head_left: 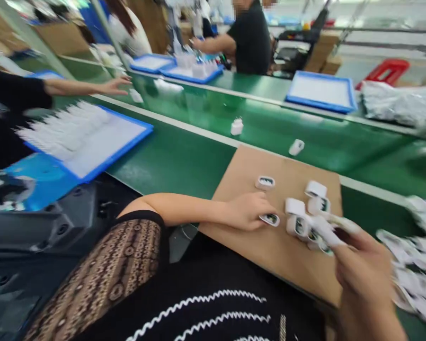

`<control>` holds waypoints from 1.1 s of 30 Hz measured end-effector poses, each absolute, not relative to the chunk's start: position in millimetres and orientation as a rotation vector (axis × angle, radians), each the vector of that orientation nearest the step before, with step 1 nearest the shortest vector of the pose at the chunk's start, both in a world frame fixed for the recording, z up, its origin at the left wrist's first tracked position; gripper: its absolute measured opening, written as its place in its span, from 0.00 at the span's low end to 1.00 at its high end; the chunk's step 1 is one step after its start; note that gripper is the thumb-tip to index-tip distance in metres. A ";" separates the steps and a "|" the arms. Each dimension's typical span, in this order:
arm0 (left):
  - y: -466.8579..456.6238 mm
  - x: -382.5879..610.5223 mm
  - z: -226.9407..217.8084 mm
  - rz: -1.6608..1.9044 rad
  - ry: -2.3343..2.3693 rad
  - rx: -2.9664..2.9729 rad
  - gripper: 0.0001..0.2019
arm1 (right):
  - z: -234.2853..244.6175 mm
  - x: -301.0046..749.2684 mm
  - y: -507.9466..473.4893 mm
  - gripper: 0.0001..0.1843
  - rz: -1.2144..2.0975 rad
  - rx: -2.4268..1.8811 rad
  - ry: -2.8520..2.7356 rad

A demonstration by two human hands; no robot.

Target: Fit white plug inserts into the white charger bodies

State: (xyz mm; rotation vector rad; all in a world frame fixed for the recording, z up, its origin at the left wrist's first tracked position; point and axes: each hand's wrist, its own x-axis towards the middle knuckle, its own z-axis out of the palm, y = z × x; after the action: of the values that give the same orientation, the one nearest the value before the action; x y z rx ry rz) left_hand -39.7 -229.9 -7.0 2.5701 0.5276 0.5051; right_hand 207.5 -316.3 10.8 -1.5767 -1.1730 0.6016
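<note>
My left hand (250,210) rests on a brown cardboard sheet, its fingers closed round a white charger housing (270,219) whose open end shows dark and metal parts inside. Another such housing (265,183) stands just beyond that hand. To the right, several white housings (298,225) sit in a close cluster. Over the cluster's right side is my right hand (365,265), with white covers on its fingertips. Its thumb and finger come together in a pinch; blur and the fingers hide what, if anything, is between them.
The cardboard sheet (241,175) lies on a green belt line. White chargers (236,126) sit beyond it. White cables or parts (415,255) are heaped at right. A blue-rimmed tray (142,130) at left holds white pieces; a co-worker's hand (115,86) reaches past it. Other people work across the line.
</note>
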 end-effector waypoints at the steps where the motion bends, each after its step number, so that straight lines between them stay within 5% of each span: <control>1: -231.7 -38.3 -16.3 0.520 0.599 2.508 0.12 | 5.9 200.6 -316.7 0.16 0.685 -1.590 -1.146; 5: -232.7 -37.8 -33.6 0.671 0.711 2.231 0.21 | 0.4 175.3 -310.8 0.18 0.613 -1.637 -1.363; 19: -230.0 -39.5 -38.8 0.638 0.733 2.110 0.11 | 3.5 155.0 -298.3 0.06 -0.048 -1.457 -2.160; 28: -241.1 -33.6 -52.1 0.600 0.847 2.776 0.28 | -13.1 146.7 -301.3 0.15 -0.101 -1.490 -1.991; 33: -243.1 -38.7 -41.7 0.604 0.786 2.724 0.18 | -24.1 153.0 -318.4 0.07 -0.170 -1.518 -1.900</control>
State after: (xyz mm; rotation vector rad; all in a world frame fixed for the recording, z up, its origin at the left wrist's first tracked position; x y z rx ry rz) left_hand -38.7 -243.1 -41.7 2.7239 0.7865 0.6040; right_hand 153.0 -318.4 -24.1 -1.5179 -1.8996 -0.1700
